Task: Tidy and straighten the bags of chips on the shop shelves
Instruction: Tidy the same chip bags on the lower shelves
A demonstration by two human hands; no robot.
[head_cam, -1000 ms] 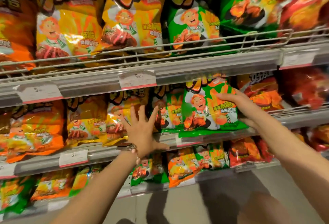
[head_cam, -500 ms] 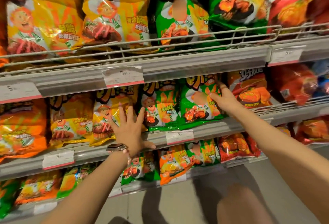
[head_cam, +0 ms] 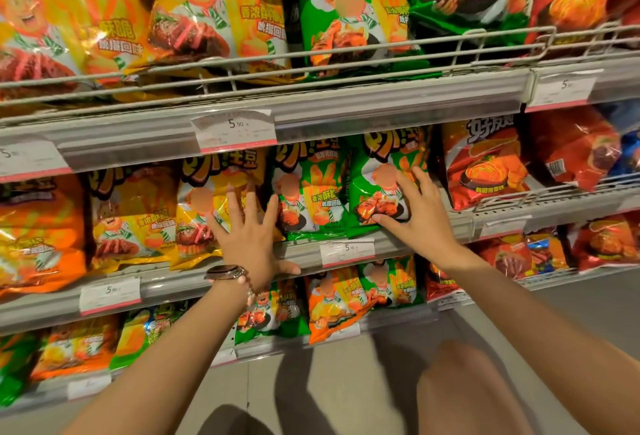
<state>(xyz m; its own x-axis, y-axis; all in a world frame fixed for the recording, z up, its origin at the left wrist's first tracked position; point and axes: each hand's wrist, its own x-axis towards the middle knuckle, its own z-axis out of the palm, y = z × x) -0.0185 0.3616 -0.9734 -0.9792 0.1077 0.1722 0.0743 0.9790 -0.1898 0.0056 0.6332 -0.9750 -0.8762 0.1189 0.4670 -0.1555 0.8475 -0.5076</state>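
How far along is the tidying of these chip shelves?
Done, it seems: the top shelf bags stand upright. In hand: on the middle shelf the right hand presses a green bag, the left hand a yellow bag. Left: the bottom shelf bags lean and overlap.

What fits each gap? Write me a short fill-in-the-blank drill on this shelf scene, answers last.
1. The right hand presses flat on a ____ bag of chips.
2. The left hand, fingers spread, lies against a ____ bag.
3. A watch sits on the ____ wrist.
4. The price tag above the left hand starts with the digit ____.

Answers: green; yellow; left; 5
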